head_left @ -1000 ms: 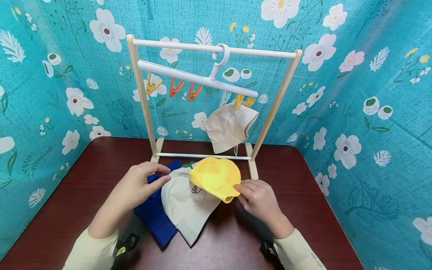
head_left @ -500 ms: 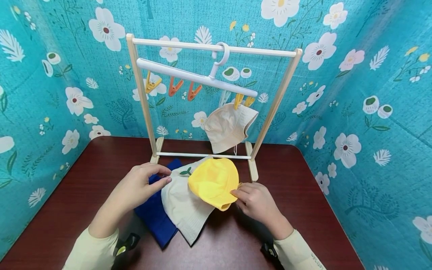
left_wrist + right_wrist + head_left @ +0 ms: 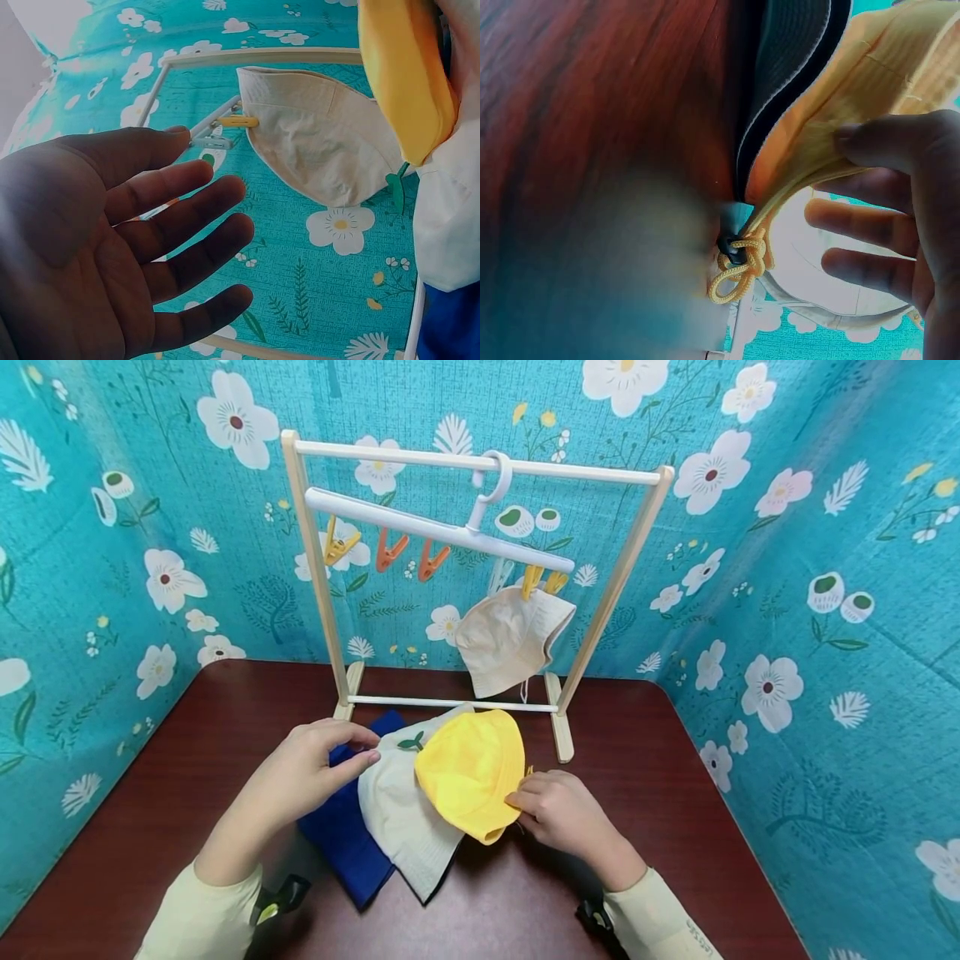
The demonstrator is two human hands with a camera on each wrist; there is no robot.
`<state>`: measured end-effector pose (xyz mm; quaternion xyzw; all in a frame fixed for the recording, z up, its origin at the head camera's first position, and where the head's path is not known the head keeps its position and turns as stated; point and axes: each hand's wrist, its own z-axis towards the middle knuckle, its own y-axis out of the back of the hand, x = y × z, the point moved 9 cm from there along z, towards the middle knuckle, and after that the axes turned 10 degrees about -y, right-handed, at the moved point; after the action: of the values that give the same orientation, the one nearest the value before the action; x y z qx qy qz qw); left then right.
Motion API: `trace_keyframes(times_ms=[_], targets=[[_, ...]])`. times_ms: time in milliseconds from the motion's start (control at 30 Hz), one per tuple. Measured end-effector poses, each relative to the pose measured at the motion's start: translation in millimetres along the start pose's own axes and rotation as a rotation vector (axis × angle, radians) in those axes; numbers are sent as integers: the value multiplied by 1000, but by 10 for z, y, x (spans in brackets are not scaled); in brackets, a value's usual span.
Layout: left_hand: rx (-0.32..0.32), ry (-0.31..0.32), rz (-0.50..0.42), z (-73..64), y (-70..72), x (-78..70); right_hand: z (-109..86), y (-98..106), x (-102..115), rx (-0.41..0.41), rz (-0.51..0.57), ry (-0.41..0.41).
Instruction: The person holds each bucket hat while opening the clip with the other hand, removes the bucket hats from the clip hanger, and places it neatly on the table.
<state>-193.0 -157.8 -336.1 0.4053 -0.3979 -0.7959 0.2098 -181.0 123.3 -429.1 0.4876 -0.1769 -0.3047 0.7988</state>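
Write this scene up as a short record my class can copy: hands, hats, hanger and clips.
Left hand: holds nothing, near the cream bucket hat
Right hand: pinches the edge of the yellow bucket hat
Overlap: yellow bucket hat in front of the cream bucket hat in the head view; contact unclear
Navy hat: on the table, partly covered by the cream bucket hat
Beige bucket hat: hangs from a yellow clip
Hanger: white, tilted, on the wooden rack's top bar
Clips holding no hat: two orange clips

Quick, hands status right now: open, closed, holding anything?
Left hand: open, holding nothing.
Right hand: closed, pinching the yellow hat at its edge.
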Motion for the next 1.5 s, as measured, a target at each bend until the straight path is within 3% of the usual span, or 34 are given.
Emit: trace_keyframes(times_ms=[333,600,1500], targets=[[4,-1,2,3,6,1,13,-143,54,149,-31,66],[3,4,-4,-4,19,-6,30,-166,90,185,-54,85],[3,-8,-9,-6,36,-18,33,-278,123,291,-52,5]])
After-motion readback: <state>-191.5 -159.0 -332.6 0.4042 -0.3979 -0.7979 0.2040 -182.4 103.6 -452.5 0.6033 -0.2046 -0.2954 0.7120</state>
